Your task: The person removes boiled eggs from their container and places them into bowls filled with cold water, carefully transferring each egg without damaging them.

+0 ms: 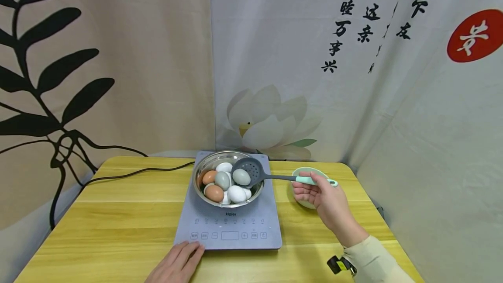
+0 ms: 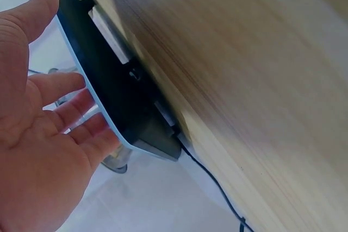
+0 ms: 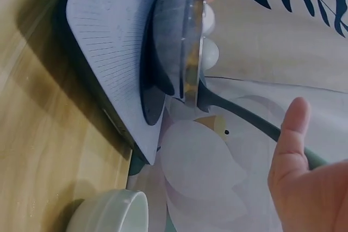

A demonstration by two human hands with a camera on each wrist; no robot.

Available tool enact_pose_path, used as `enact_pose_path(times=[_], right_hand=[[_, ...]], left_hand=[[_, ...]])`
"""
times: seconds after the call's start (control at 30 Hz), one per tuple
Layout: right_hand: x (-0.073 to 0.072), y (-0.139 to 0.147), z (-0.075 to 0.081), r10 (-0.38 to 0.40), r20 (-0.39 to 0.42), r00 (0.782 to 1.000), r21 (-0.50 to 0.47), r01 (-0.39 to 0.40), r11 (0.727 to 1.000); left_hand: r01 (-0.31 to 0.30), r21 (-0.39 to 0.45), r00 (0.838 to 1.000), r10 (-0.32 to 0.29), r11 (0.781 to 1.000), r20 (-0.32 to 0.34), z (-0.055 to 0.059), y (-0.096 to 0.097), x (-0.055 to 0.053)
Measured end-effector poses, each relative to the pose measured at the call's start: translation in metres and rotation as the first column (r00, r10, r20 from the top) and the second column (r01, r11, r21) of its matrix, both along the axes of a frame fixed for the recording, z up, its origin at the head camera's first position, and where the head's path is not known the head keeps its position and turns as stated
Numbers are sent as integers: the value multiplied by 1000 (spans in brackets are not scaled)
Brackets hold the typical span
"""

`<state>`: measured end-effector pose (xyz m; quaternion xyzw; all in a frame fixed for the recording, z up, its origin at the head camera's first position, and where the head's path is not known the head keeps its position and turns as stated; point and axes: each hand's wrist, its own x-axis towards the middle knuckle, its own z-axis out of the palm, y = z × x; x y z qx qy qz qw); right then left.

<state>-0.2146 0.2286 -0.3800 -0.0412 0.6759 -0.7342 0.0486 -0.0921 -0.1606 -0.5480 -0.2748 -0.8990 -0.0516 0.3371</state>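
My right hand (image 1: 328,200) grips the mint handle of a grey slotted spoon (image 1: 280,177). A pale greenish egg (image 1: 241,177) sits in its perforated head, above the right side of a steel bowl (image 1: 200,193). Inside the bowl lie several white, brown and pale eggs (image 1: 214,193). The bowl stands on a grey induction cooker (image 1: 235,219). My left hand (image 1: 178,262) rests at the cooker's front left corner with fairly straight fingers. The left wrist view shows its thumb and fingertips touching the cooker's edge (image 2: 81,69). In the right wrist view, my thumb (image 3: 293,134) lies along the spoon's handle.
A pale green bowl (image 3: 117,213) stands right of the cooker, partly behind my right hand in the head view. A black cable (image 1: 137,172) runs from the cooker leftward across the wooden table (image 1: 129,213). Printed curtains (image 1: 157,56) hang behind the table.
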Motion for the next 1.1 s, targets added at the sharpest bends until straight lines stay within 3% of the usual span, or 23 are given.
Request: enact_pose_path(times=[0.33, 0.57, 0.7, 0.87, 1.1], right_hand=[[10, 40, 14, -28, -45, 999, -138, 21, 990], [28, 91, 12, -124, -74, 990, -210, 106, 972], [37, 116, 2, -216, -62, 974, -169, 203, 964], [43, 127, -11, -325, -3, 946, -74, 324, 943], [46, 122, -29, -361, -29, 932, 20, 362, 932]], left_hand=[[-2, -9, 1000, 2, 1000, 10, 0, 0, 0], [16, -3, 1000, -16, 1000, 19, -2, -2, -1], [12, -11, 1000, -12, 1000, 19, -2, -2, -1], [3, -17, 1000, -2, 1000, 22, -2, -2, -1], [-2, -13, 1000, 2, 1000, 29, -1, -1, 0]])
